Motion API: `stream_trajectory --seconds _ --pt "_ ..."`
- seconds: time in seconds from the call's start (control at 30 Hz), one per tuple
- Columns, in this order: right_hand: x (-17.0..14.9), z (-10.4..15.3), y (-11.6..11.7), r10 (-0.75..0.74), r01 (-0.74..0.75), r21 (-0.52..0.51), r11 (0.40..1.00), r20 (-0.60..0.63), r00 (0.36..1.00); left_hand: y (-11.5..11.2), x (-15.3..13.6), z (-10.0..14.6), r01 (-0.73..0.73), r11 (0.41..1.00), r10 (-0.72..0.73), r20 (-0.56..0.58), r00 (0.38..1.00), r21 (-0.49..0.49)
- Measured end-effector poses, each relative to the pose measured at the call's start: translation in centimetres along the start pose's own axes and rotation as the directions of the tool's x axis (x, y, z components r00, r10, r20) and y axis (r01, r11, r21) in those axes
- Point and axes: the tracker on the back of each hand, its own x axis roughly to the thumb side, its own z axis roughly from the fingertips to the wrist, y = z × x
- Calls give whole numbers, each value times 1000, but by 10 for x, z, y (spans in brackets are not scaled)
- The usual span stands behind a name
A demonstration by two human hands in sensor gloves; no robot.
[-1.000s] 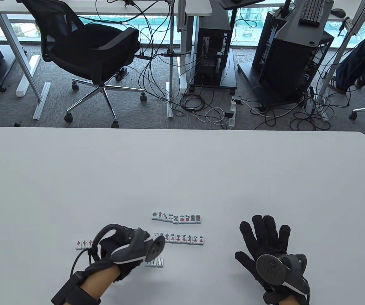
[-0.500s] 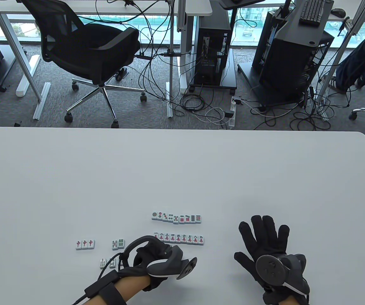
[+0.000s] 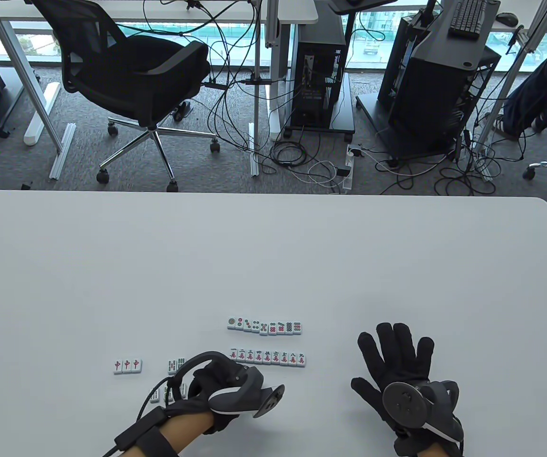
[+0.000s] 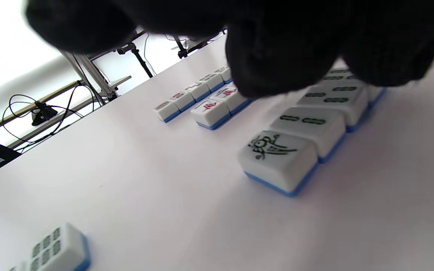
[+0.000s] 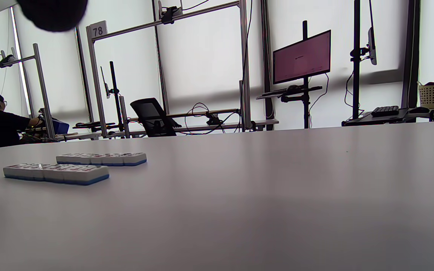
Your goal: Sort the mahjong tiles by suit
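Because your left hand [image 3: 216, 381] hangs over the bamboo tiles [image 4: 315, 124], its fingers [image 4: 277, 56] hide the far end of that row, and you cannot tell from the wrist view whether they pinch a tile or only press on it. Your right hand [image 3: 397, 371] lies flat and spread on the surface [image 3: 273, 257], holding nothing.

These tiles look like small, hard blocks: glossy white faces with engraved marks, rounded corners, blue backs. They should feel light and stiff, and probably slick on this smooth top, so a row will likely slide if you push squarely on its end. To lift one, pinch its two short sides.

Sorted rows already lie ahead: dots [image 3: 264, 325] farthest, characters [image 3: 268, 357] nearer, three red-marked tiles [image 3: 127, 365] off to your left, and a loose bamboo pair [image 3: 176, 365] between them.
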Motion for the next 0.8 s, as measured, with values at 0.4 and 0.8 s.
stream_trajectory --seconds 0.4,0.8 --pt "1 0 0 27 -27 9 1000 -8 1000 -26 -108 42 -71 995 47 -315 948 -65" --pt "2 0 -3 43 -43 -3 999 -13 999 -78 -101 15 -157 961 80 -317 945 -227"
